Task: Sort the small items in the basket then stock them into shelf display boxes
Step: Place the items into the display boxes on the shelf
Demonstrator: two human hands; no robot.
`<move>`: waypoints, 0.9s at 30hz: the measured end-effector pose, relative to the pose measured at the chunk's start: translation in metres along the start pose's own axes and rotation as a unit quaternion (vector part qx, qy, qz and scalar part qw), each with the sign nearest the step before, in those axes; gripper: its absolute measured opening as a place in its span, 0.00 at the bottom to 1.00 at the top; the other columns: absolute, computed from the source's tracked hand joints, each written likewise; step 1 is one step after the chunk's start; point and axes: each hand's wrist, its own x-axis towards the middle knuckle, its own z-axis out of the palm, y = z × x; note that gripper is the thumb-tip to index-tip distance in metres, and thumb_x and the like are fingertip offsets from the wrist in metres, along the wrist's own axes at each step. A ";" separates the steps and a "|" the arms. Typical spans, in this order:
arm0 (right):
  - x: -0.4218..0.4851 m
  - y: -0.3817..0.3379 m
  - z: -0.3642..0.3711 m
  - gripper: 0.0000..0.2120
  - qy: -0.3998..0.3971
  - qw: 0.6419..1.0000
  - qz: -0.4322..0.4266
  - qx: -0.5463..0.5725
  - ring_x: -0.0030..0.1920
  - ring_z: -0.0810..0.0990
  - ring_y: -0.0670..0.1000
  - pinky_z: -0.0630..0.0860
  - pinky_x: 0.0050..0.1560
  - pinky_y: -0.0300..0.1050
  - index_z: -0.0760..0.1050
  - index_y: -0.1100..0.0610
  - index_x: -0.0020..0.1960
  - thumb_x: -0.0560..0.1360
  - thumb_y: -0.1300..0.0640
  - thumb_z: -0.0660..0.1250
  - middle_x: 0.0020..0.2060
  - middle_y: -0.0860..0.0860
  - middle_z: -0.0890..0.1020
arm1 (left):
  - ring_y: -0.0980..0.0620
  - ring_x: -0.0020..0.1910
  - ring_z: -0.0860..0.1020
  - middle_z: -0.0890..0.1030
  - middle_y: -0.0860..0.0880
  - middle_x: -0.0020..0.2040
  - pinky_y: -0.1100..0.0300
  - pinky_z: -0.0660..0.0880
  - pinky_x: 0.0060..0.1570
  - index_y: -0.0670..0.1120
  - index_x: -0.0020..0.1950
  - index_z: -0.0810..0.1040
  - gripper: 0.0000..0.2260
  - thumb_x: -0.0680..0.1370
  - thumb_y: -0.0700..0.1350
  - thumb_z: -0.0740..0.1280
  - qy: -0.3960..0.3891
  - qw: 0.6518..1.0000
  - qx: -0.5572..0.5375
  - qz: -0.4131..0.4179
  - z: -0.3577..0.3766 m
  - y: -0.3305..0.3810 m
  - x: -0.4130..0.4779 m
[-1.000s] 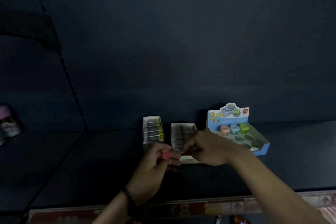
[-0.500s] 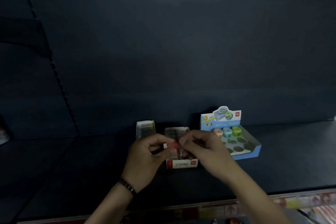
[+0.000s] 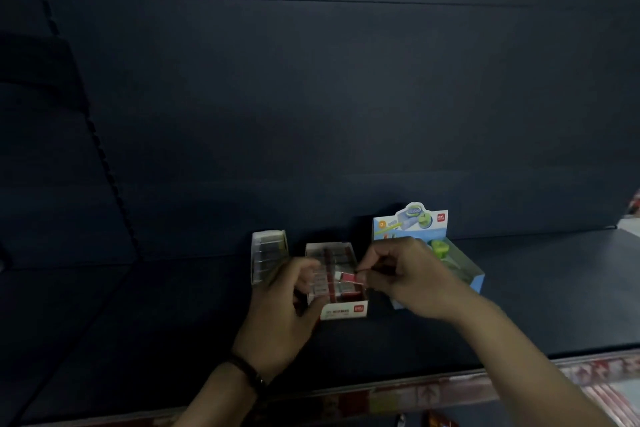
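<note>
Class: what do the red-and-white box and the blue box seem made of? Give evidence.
Red-and-white open-topped display box: likely printed cardboard, fairly matte; thin folded walls, printed front. Blue display box: likely printed card too; thin walls, cut-out header panel.

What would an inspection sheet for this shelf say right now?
Surface: dark shelf, dimly lit.
Job's things: middle box with rows of small packs; red-and-white piece held just above it; narrow box to its left; blue box to its right, partly behind the right hand.
Clutter: nothing seen.
Hands: right hand pinches the red-and-white piece; left hand is curled at the middle box's left wall, grip unclear.
Cables: nothing seen.
Surroundings: dark back panel; coloured strip along the shelf's front edge.
</note>
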 end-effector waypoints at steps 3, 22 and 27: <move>0.003 0.012 -0.003 0.05 -0.024 0.996 0.005 -0.085 0.47 0.86 0.40 0.82 0.51 0.43 0.86 0.48 0.49 0.78 0.57 0.75 0.44 0.40 0.87 | 0.67 0.59 0.73 0.71 0.68 0.59 0.67 0.76 0.60 0.63 0.64 0.75 0.13 0.81 0.52 0.70 -0.053 0.997 0.048 -0.006 0.012 -0.016 -0.017; 0.012 0.016 0.023 0.11 -0.138 0.957 -0.011 -0.255 0.52 0.78 0.43 0.79 0.56 0.50 0.84 0.50 0.48 0.80 0.53 0.63 0.51 0.41 0.77 | 0.64 0.55 0.75 0.73 0.61 0.55 0.68 0.74 0.56 0.53 0.57 0.84 0.07 0.82 0.42 0.71 -0.019 0.998 0.038 0.054 0.026 -0.040 -0.022; 0.002 0.008 0.019 0.15 -0.156 0.958 -0.003 -0.240 0.65 0.74 0.45 0.69 0.62 0.38 0.84 0.47 0.64 0.84 0.57 0.61 0.64 0.42 0.77 | 0.65 0.53 0.74 0.71 0.62 0.55 0.67 0.74 0.55 0.53 0.56 0.84 0.06 0.81 0.43 0.71 -0.017 0.997 0.058 0.048 0.027 -0.037 -0.019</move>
